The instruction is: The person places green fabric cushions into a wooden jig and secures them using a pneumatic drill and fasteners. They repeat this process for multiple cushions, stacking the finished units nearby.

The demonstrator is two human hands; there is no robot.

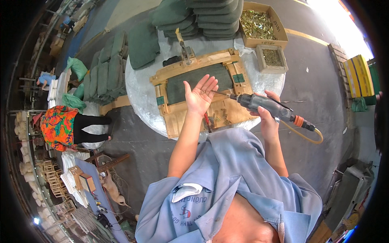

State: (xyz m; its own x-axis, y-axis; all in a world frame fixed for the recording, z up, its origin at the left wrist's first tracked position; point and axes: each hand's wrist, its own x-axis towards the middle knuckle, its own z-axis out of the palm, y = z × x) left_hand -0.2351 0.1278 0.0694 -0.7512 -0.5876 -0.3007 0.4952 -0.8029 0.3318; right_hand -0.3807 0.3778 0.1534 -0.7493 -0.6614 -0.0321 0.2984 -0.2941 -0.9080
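Observation:
My left hand (pixel 198 98) is held palm up over a wooden jig (pixel 174 121), its fingers stretched out. Small dark bits seem to lie near the base of its fingers, too small to name. In my right hand (pixel 267 117) is a dark grey air screwdriver (pixel 261 104) with an orange collar and a yellowish hose. Its long thin bit points left and reaches the fingers of my left hand. Within the jig's frame lies a dark green panel (pixel 182 83). A toggle clamp (pixel 187 54) stands on the jig's far bar; a red-handled clamp (pixel 207 118) is at the near side.
The jig rests on a round, film-wrapped table (pixel 137 97). Dark green pads (pixel 216 18) are stacked behind it. At the far right stand a cardboard box (pixel 265 42) of brass-coloured hardware and a wooden box (pixel 265 69) of small screws. A person (pixel 60 125) bends over at left.

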